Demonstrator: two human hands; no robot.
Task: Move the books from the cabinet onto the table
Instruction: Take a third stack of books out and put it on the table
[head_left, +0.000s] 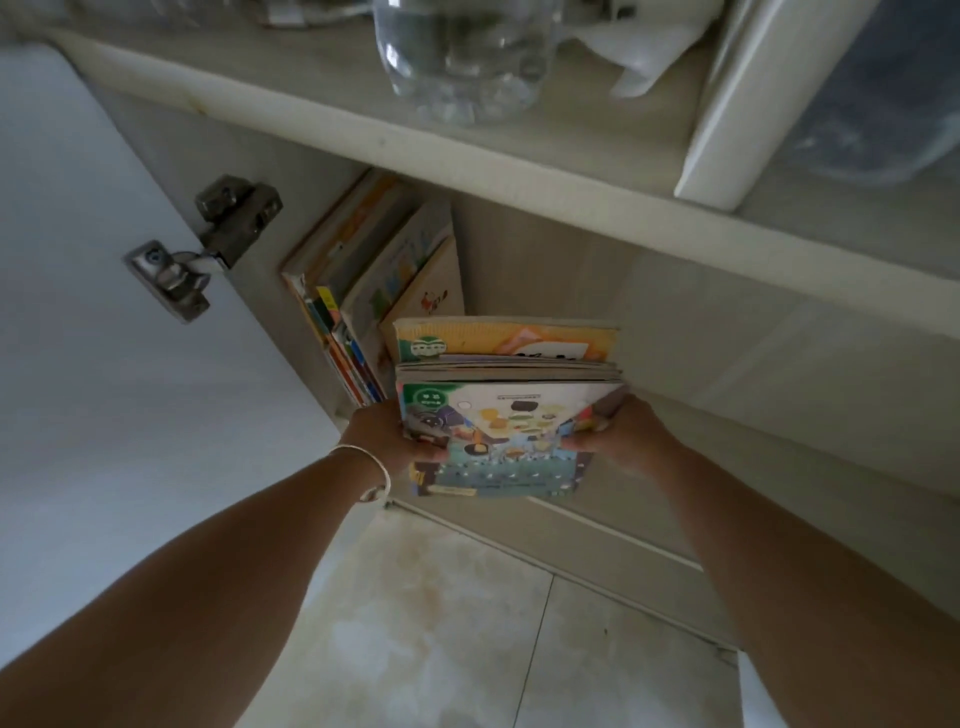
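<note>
Both hands clamp a stack of books (506, 410) at the cabinet's (675, 332) mouth: left hand (387, 434) pinches its nine-o'clock edge, right hand (618, 434) its three-o'clock edge. More books (363, 280) lean at eleven o'clock; bare shelf lies open at two o'clock.

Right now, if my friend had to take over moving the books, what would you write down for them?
Left hand: holding the left side of a stack of books.
Right hand: holding the right side of the same stack.
The stack is at the open cabinet's lower shelf.
More books lean against the left wall inside the cabinet.
Done: one stack grabbed.
Left: carry it to the table, which is not in view, then come back for the leaning books.
</note>
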